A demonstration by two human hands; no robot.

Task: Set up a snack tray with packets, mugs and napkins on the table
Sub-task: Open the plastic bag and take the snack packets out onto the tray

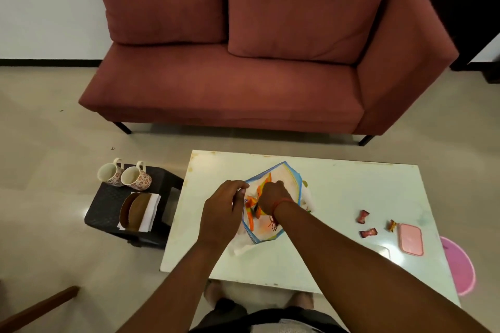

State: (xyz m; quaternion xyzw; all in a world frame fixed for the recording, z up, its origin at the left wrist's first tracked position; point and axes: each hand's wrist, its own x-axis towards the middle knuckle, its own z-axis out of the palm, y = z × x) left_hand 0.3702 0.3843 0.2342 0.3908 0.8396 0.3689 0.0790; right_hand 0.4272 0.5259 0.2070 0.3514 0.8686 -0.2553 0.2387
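The left hand [220, 211] is pinching the rim of a clear bag [290, 178] on the table [338, 186]. The right hand [272, 199] is reaching inside, gripping orange packets [251, 201]. 2 empty mugs [124, 174] are sitting on a stool [108, 205].

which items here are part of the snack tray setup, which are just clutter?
In play:
zip bag of packets
left hand
right hand
two mugs
napkins
loose packets
table

Lying about:
sofa
pink box
pink basin
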